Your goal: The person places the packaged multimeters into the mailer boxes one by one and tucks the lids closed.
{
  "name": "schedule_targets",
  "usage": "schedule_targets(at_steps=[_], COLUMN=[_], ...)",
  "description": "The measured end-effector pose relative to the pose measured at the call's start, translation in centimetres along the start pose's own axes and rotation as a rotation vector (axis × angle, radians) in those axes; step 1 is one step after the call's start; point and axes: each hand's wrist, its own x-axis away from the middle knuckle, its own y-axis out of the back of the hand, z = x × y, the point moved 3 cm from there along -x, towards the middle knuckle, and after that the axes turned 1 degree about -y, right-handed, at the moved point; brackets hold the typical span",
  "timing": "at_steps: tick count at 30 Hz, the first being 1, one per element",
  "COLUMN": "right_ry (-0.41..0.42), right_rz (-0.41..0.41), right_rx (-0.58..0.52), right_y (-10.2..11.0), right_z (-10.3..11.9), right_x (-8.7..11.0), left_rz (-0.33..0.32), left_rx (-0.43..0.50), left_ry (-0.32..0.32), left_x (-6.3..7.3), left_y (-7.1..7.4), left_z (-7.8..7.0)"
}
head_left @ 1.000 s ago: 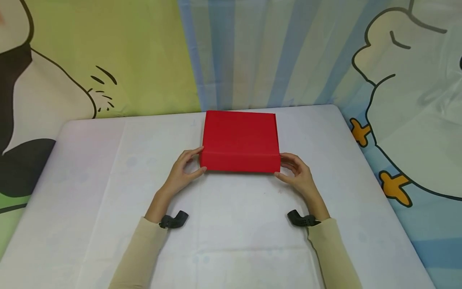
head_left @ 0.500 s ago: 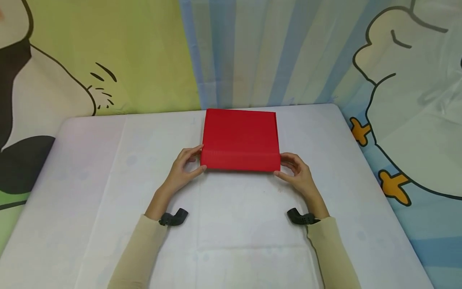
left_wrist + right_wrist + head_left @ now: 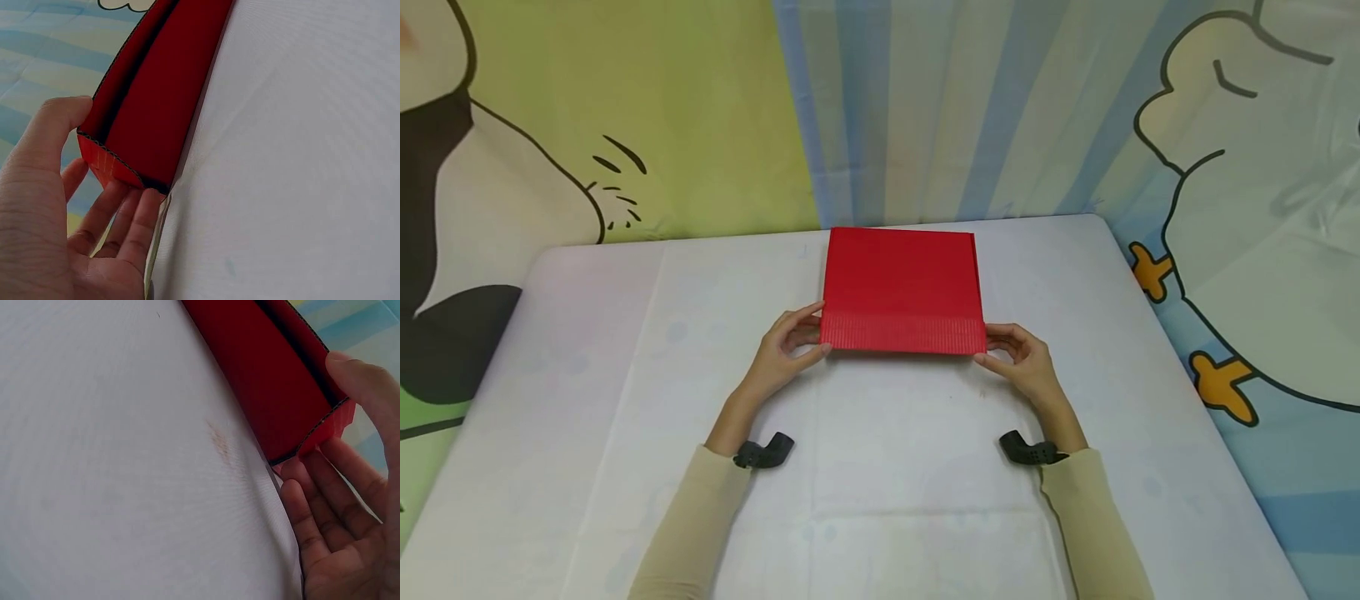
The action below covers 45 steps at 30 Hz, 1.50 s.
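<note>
A red cardboard box [image 3: 901, 271] lies at the far middle of the white table. Its ribbed front flap [image 3: 902, 334] is tilted out from the front, and the wrist views show a dark gap between the flap and the red front wall [image 3: 167, 94]. My left hand [image 3: 772, 356] holds the left front corner, thumb at the flap's edge and fingers against the side tab [image 3: 106, 159]. At the opposite corner my right hand [image 3: 1032, 364] grips the same way, its thumb on the flap edge and its fingers along the right side tab [image 3: 325, 428].
The white tabletop [image 3: 895, 467] spreads in front of the box and to both sides. Behind it hangs a cartoon-printed cloth [image 3: 700, 125]. A black wrist camera [image 3: 765, 451] sits on the left wrist and another black camera [image 3: 1030, 450] on the right.
The box's front flap has swung outward and up, so its ribbed face shows more. Both hands keep nearly the same place at the front corners.
</note>
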Motion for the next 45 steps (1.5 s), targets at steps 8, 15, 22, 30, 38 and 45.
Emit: schedule_targets(at_steps=[8,15,22,30,38,45], right_ry=[0.015,0.022,0.020,0.045,-0.082,-0.094], right_rz=[-0.001,-0.009,-0.009,0.041,0.035,-0.015], right_rx=[-0.035,-0.051,-0.061,-0.142,-0.305,-0.298], right_y=[0.2,0.3,0.3,0.4,0.7,0.4], right_z=[-0.2,-0.1,-0.3,-0.3,-0.4,-0.6], right_x=[0.0,0.0,0.2,0.2,0.2,0.2], left_rz=[-0.080,-0.123,-0.133,-0.120,-0.069,-0.082], left_rx=[0.028,0.015,-0.079,-0.038,0.088,0.067], left_ry=[0.111,0.215,0.206,0.126,0.071,0.087], left_x=[0.4,0.5,0.6,0.4,0.2,0.2], left_y=[0.4,0.6,0.4,0.5,0.1,0.3], left_z=[0.0,0.3,0.2,0.4,1.0,0.6])
